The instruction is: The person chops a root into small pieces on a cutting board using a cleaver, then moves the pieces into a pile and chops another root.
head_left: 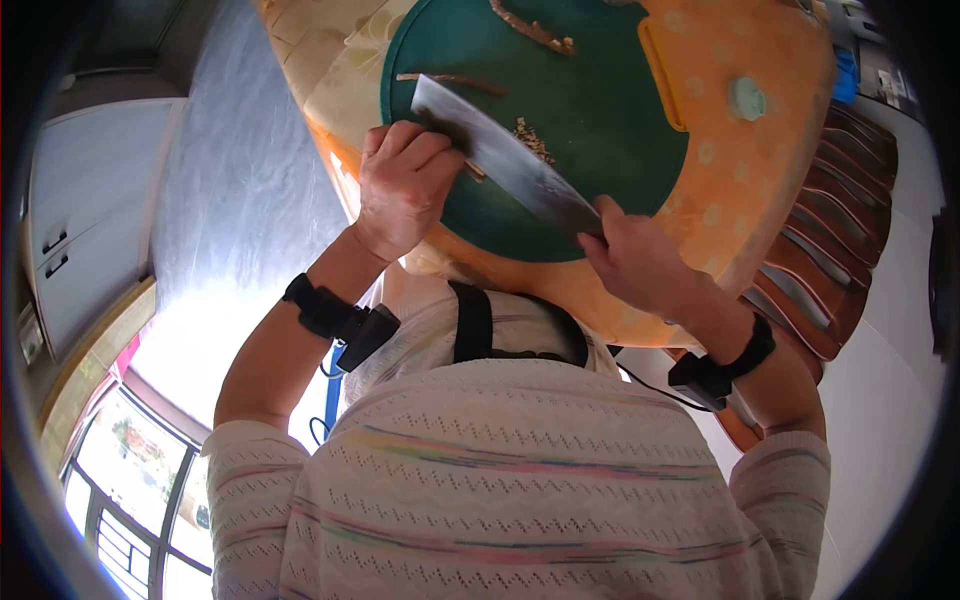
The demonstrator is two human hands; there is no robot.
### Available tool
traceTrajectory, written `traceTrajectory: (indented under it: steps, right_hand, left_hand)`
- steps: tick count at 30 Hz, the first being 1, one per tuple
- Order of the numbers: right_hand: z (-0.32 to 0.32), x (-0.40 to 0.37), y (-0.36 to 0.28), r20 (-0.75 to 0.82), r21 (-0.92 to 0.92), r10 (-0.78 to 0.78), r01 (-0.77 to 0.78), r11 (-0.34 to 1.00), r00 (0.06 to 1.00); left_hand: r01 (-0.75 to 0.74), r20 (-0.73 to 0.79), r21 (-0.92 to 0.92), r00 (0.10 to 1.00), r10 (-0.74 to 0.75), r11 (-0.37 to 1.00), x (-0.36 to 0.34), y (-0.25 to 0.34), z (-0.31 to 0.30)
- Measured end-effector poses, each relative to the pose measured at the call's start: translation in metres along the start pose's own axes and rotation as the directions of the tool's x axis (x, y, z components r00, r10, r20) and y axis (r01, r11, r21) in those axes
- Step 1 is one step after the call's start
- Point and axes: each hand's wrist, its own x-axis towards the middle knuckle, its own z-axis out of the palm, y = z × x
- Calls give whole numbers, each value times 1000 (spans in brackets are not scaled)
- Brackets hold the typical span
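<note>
My right hand [640, 256] is closed round the handle end of a cleaver [515, 155], whose wide steel blade slants up and left across a round green cutting board [610, 170]. At the blade's far end, my left hand [408, 180] has its fingers curled against the near side. A pale, thin root piece [474, 171] pokes out by those fingertips; most of it is hidden. Beyond the blade lies a small heap of chopped bits [533, 140]. One thin brown root [455, 82] lies near the blade tip, another root [532, 27] farther back.
An orange patterned cloth [745, 190] covers the table under the board. The board has a yellow handle [662, 75] on its right. A pale green cap-like object [747, 99] sits right of it. Brown slatted seats [825, 230] stand at the right, cabinets [95, 190] at the left.
</note>
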Motion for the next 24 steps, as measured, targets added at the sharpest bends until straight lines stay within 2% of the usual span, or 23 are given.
traceTrajectory:
  steps: [1,3,4,6,10,12,13,17,19,24]
  right_hand:
    - [0,-1,0,-12,-3,-2,2,1000,1000]
    - [2,-2,-1,-1,-11,11,-11,1000,1000]
    - [2,-1,0,-12,-6,11,-11,1000,1000]
    - [5,-2,2,-35,-18,-24,24,1000,999]
    - [6,-4,-3,-42,-31,-12,11,999,999]
    - [11,-5,1,-67,-30,-38,36,999,997]
    - [11,-6,0,-67,-33,-33,31,999,997]
    - [14,-8,-1,-70,-46,-38,35,998,997]
    - [13,-6,-2,-76,-61,-47,43,997,996]
    - [26,-11,-2,-40,-157,5,-11,987,999]
  left_hand:
    - [-11,-6,3,1000,11,1000,2,0,-2]
    - [4,98,3,995,-4,1000,8,1,-11]
    - [-7,101,6,995,7,1000,13,0,-15]
    - [101,-104,-109,988,-113,989,36,4,-34]
    - [83,-147,-85,985,-95,993,93,4,-42]
    - [-158,-28,243,985,169,957,108,-1,-22]
    - [-121,111,249,989,96,961,106,-1,-15]
    - [-120,151,290,985,79,949,97,-9,0]
    - [-74,247,311,969,-5,948,96,-9,-1]
    - [-1,270,308,959,-86,951,90,-2,-4]
